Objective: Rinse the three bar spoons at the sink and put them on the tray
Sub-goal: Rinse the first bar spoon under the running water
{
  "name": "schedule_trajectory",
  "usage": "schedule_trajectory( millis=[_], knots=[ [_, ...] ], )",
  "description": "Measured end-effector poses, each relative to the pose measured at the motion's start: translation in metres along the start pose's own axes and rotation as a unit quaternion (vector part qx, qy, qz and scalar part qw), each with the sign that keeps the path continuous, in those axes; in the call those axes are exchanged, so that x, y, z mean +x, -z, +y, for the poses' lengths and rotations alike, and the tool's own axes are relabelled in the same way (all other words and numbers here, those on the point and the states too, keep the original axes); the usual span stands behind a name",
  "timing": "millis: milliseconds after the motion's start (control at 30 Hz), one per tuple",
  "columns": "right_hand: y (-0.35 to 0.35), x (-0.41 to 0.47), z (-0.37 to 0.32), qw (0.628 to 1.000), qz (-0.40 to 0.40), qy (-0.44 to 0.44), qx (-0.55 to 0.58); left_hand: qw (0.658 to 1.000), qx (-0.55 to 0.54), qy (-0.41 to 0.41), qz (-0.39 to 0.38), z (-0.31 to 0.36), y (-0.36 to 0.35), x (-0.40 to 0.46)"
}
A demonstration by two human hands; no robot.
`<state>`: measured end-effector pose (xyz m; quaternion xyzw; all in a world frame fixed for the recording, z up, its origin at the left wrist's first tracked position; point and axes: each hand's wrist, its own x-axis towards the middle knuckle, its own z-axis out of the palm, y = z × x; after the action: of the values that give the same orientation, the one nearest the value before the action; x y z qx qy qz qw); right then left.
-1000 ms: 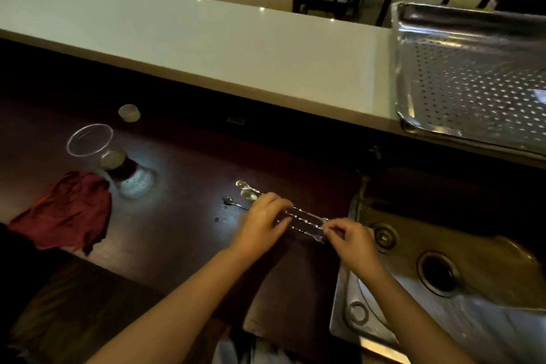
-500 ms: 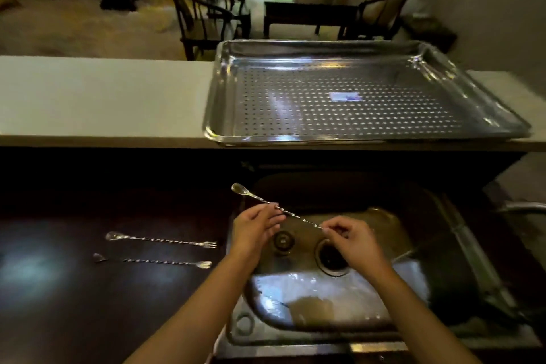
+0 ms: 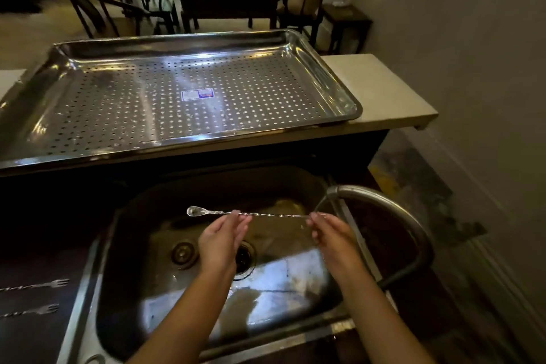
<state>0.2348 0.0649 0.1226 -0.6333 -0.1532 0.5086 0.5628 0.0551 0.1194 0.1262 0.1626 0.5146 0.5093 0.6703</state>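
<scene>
One twisted-stem bar spoon (image 3: 274, 214) is held level over the steel sink (image 3: 206, 192). My left hand (image 3: 221, 238) pinches its stem near the bowl end, and my right hand (image 3: 332, 238) pinches the other end beneath the faucet spout (image 3: 334, 190). A thin stream of water falls by my right fingers. Two more bar spoons (image 3: 38, 285) (image 3: 32, 310) lie on the dark counter at the far left, fork ends toward the sink. The perforated steel tray (image 3: 88, 47) sits on the pale ledge behind the sink and holds only a small sticker.
The curved faucet pipe (image 3: 413, 230) arches over the sink's right side. The drain (image 3: 243, 258) lies below my left hand. Beyond the ledge (image 3: 384, 91) stand dark chairs (image 3: 118, 3) and a table. A grey wall runs along the right.
I lifted one spoon off the dark counter and carried it right, over the sink, until its fork end reached the faucet. The view swung right; the other two spoons stayed on the counter.
</scene>
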Motion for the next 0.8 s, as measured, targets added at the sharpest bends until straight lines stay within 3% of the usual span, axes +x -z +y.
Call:
schedule_trajectory(
  millis=[200,400,600,800],
  knots=[
    [-0.017,0.006,0.01,0.997,0.067,0.009,0.036,0.998,-0.027,0.01,0.049,-0.017,0.003,0.003],
    [-0.049,0.005,0.012,0.993,0.089,0.07,0.026,0.997,-0.042,0.044,0.042,-0.01,-0.004,-0.002],
    [-0.02,0.013,0.004,0.985,0.154,0.063,0.054,0.998,-0.003,0.061,0.01,-0.006,-0.014,-0.002],
    [-0.025,0.0,0.022,0.994,0.097,0.052,0.027,0.995,0.002,0.094,-0.034,-0.03,-0.041,-0.011]
  ],
)
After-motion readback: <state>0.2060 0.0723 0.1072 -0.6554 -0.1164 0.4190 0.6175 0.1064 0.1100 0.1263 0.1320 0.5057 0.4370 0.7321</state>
